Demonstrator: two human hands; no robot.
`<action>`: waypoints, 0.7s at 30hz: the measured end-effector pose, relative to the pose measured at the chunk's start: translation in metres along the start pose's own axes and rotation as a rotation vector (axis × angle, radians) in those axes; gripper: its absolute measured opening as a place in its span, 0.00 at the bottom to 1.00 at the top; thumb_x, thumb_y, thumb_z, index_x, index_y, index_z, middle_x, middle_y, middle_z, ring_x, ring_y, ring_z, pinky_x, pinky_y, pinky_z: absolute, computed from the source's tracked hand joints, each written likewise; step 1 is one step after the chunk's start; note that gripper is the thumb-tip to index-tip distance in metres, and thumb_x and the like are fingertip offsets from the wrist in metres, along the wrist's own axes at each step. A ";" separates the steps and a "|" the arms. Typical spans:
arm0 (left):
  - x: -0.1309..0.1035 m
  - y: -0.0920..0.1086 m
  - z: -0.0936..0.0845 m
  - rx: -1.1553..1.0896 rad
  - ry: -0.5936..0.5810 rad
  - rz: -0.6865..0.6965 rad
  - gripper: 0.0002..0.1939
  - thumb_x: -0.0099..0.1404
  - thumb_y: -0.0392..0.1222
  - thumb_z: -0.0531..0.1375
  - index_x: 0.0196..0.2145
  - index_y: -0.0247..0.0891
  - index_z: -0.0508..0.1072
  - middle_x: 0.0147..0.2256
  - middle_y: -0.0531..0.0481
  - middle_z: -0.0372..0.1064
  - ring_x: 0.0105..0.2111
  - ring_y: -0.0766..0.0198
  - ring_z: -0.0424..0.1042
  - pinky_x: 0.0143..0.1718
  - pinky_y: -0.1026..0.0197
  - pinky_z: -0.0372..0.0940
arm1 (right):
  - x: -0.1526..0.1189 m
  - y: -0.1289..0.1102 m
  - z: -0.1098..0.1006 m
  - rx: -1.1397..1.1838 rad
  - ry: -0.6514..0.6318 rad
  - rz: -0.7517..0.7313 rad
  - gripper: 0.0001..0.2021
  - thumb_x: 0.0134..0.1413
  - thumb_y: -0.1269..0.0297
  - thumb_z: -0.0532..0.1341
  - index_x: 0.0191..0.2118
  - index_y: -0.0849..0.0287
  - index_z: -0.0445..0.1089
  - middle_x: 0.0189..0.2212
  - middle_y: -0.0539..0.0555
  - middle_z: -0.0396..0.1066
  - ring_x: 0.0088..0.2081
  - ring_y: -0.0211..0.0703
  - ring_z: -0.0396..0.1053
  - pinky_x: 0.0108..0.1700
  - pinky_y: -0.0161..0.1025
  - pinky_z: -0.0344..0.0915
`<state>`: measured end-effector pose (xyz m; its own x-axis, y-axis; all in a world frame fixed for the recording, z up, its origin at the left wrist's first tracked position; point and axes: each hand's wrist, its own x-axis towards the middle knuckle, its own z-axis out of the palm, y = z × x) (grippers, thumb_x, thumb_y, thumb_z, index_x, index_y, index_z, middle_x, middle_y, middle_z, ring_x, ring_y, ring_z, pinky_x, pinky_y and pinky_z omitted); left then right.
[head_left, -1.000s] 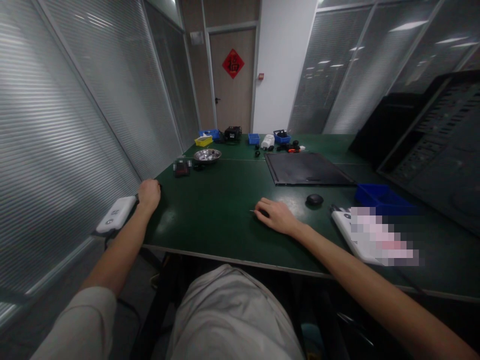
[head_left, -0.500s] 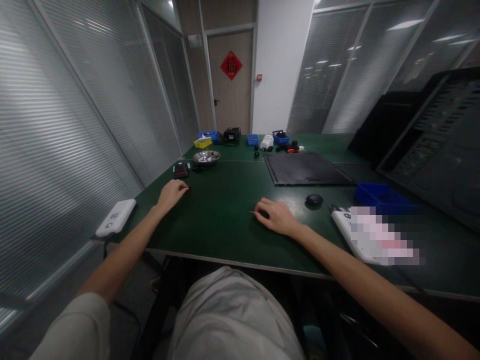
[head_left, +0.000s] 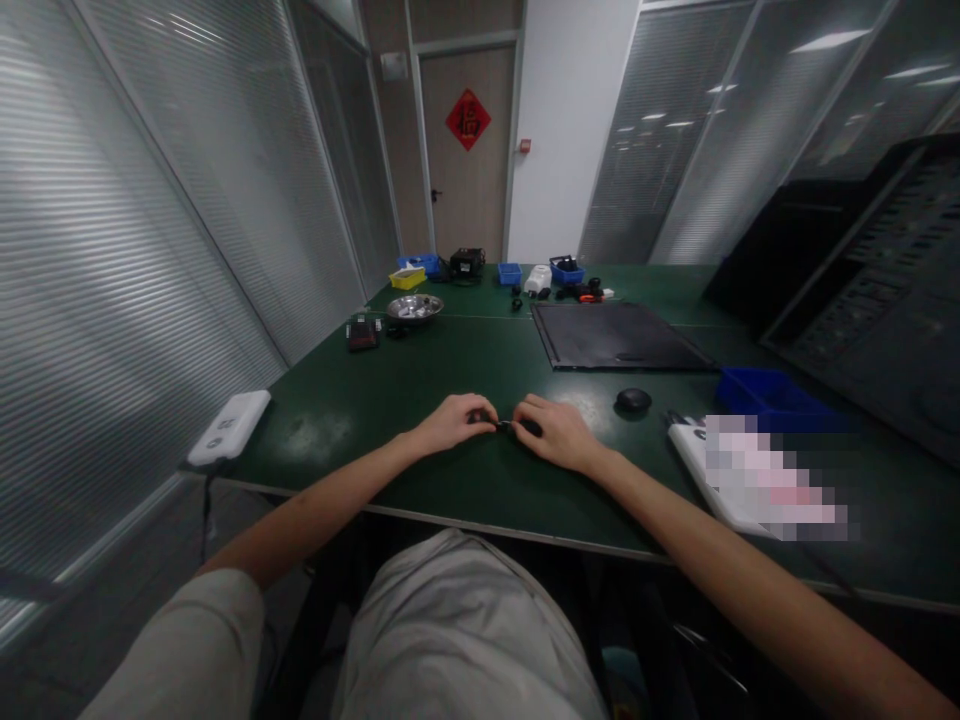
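My left hand [head_left: 454, 422] and my right hand [head_left: 553, 432] are close together over the green table [head_left: 420, 490]. The right one is closed on a small dark tool [head_left: 531, 427] with a thin metal shaft pointing left. Between the left thumb and fingers is a small dark piece [head_left: 478, 415], too small to name. The shaft's tip is at or very near this piece; whether they touch is unclear. A black computer mouse [head_left: 634, 401] lies to the right of my right hand.
A dark flat panel [head_left: 619, 337] lies beyond my hands. White devices sit at left [head_left: 230, 428] and right [head_left: 694, 460]. Blue bin [head_left: 772, 398] stands at right, metal bowl [head_left: 415, 309] and red-black box [head_left: 364, 334] at back left. Several small items line the far side.
My left hand has moved right, from near the red-black box to beside my right hand, bringing a small dark piece. My right hand has stayed almost in place.
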<state>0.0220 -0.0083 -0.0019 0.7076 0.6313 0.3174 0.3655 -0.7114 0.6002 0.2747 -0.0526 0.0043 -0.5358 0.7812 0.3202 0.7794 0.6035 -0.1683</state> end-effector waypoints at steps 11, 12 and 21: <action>-0.006 0.012 0.004 0.009 0.032 -0.026 0.13 0.71 0.47 0.60 0.46 0.38 0.79 0.38 0.47 0.72 0.32 0.66 0.68 0.36 0.63 0.63 | -0.002 0.005 0.002 0.040 0.016 -0.031 0.08 0.66 0.60 0.57 0.41 0.54 0.72 0.37 0.51 0.71 0.34 0.41 0.67 0.35 0.37 0.52; -0.006 0.011 0.004 0.008 0.030 -0.032 0.13 0.71 0.47 0.60 0.46 0.38 0.79 0.38 0.47 0.72 0.32 0.66 0.68 0.36 0.63 0.63 | -0.002 0.005 0.002 0.040 0.016 -0.031 0.08 0.65 0.60 0.57 0.41 0.54 0.72 0.37 0.51 0.71 0.34 0.41 0.67 0.34 0.37 0.52; -0.005 0.009 0.004 -0.002 0.054 -0.028 0.11 0.71 0.46 0.61 0.44 0.38 0.80 0.37 0.48 0.73 0.33 0.65 0.70 0.37 0.63 0.63 | -0.002 0.004 -0.001 0.051 0.001 -0.027 0.08 0.65 0.61 0.57 0.41 0.54 0.73 0.37 0.52 0.71 0.34 0.41 0.67 0.34 0.37 0.52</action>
<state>0.0245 -0.0185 -0.0013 0.6629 0.6672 0.3396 0.3837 -0.6923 0.6111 0.2789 -0.0516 0.0041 -0.5561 0.7646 0.3258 0.7470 0.6317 -0.2072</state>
